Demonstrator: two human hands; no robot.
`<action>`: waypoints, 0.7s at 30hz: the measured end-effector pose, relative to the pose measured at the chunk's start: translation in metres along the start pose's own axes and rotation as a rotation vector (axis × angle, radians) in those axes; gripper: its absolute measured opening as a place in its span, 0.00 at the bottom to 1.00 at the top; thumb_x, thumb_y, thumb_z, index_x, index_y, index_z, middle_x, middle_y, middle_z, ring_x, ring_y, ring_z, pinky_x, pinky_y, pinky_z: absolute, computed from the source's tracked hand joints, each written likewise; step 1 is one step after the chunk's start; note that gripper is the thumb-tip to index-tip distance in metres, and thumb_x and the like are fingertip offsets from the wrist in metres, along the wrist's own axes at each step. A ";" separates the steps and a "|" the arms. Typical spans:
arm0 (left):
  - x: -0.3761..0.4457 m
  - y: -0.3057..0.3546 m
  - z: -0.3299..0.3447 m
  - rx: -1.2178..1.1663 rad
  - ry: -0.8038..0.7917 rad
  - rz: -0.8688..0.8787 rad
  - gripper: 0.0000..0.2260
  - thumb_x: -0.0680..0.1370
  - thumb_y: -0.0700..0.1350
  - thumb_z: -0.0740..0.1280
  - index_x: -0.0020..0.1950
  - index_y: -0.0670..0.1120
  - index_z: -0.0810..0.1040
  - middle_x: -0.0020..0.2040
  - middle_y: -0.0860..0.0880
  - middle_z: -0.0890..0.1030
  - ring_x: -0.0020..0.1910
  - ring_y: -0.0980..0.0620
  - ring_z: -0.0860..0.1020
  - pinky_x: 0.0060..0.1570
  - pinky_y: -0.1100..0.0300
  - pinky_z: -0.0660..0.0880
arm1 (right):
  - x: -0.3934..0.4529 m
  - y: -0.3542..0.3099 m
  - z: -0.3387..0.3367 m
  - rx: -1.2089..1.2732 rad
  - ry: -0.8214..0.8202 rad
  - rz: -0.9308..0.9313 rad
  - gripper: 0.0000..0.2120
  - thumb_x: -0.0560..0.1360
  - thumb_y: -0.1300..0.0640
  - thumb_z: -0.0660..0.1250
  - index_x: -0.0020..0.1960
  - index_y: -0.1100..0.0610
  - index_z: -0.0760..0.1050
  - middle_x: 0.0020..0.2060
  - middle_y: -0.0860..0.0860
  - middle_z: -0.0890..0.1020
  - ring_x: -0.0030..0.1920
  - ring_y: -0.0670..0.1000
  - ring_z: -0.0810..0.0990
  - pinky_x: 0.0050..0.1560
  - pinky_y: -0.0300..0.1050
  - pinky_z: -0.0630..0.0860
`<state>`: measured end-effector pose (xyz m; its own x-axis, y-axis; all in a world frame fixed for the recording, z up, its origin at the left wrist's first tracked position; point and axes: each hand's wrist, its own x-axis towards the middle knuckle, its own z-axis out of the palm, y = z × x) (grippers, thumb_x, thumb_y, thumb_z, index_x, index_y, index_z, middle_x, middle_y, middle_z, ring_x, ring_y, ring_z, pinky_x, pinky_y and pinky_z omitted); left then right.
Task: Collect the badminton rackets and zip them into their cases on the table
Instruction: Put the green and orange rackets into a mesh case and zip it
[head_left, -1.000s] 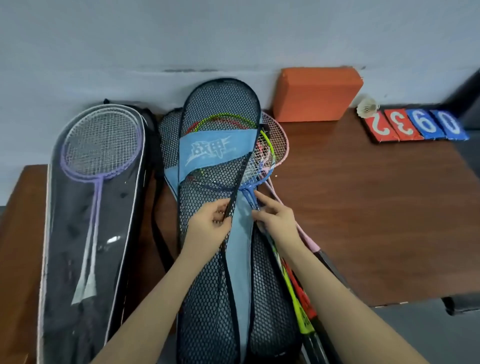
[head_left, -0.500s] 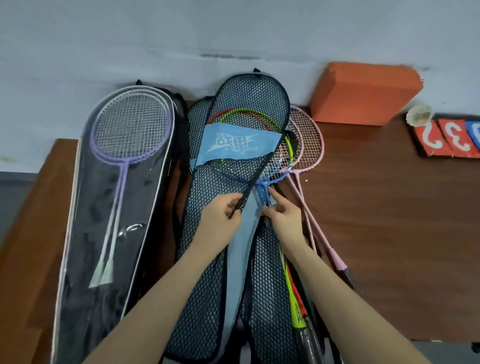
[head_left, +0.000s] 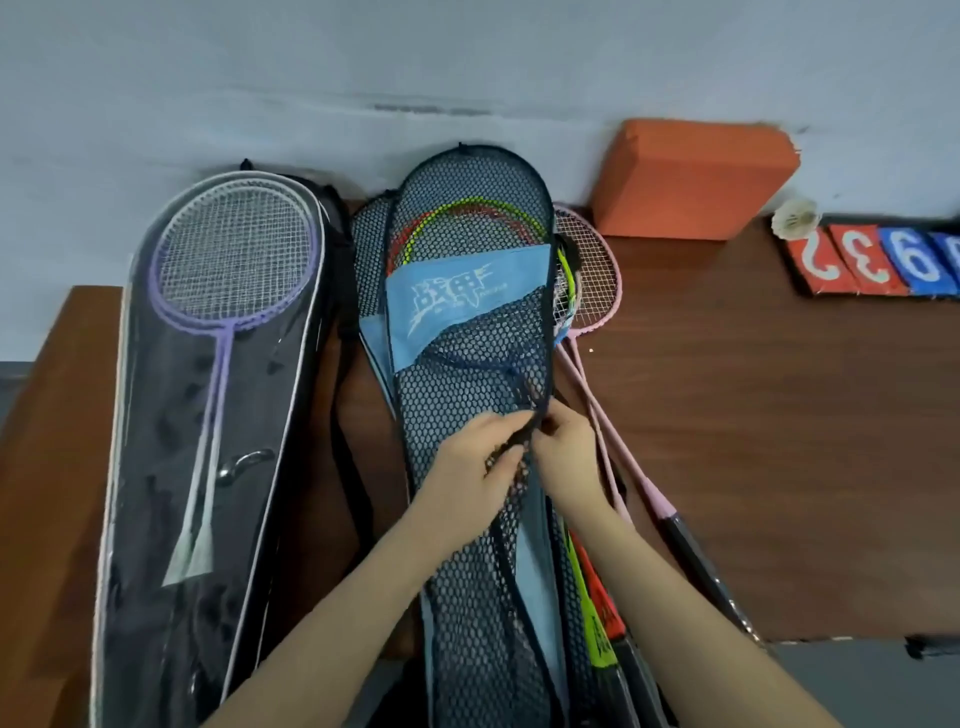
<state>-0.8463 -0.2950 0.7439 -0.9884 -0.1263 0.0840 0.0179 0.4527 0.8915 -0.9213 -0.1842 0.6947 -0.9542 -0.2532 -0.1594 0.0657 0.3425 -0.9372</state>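
Mesh of the black netted racket case with its pale blue panel (head_left: 470, 395) bunches under the left hand (head_left: 478, 470), which pinches the dark zip edge taut while the right hand (head_left: 563, 457), just beside it, pinches the same edge, apparently at the slider, over the red and yellow-green rackets (head_left: 467, 218) inside.

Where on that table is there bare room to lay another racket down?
The widest bare patch of table lies right of the pink rackets, in front of the orange block and the number cards. The left side is crowded: the clear case and mesh case lie side by side, both hands at its zip.
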 end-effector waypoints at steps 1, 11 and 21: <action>0.002 0.002 -0.001 -0.028 0.023 -0.016 0.17 0.76 0.33 0.62 0.65 0.42 0.74 0.54 0.51 0.77 0.54 0.61 0.74 0.58 0.72 0.68 | 0.002 -0.002 0.002 0.019 -0.008 -0.001 0.12 0.71 0.66 0.64 0.50 0.56 0.81 0.39 0.50 0.83 0.40 0.48 0.79 0.44 0.48 0.77; -0.024 -0.040 -0.019 -0.190 0.265 -0.358 0.15 0.75 0.31 0.64 0.56 0.48 0.75 0.50 0.56 0.79 0.50 0.65 0.77 0.52 0.73 0.71 | 0.032 0.001 0.026 0.159 -0.056 0.174 0.19 0.72 0.65 0.70 0.62 0.60 0.76 0.33 0.53 0.73 0.32 0.45 0.69 0.31 0.33 0.67; -0.032 -0.059 -0.014 -0.024 0.220 -0.442 0.18 0.75 0.36 0.66 0.63 0.48 0.71 0.54 0.49 0.76 0.50 0.51 0.78 0.55 0.55 0.75 | 0.026 -0.009 0.021 -0.199 -0.175 0.052 0.17 0.74 0.60 0.69 0.63 0.59 0.75 0.51 0.50 0.75 0.52 0.46 0.74 0.55 0.39 0.70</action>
<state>-0.8137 -0.3298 0.6952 -0.8470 -0.4864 -0.2144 -0.3895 0.2934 0.8730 -0.9404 -0.2132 0.6923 -0.8848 -0.3773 -0.2735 0.0381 0.5262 -0.8495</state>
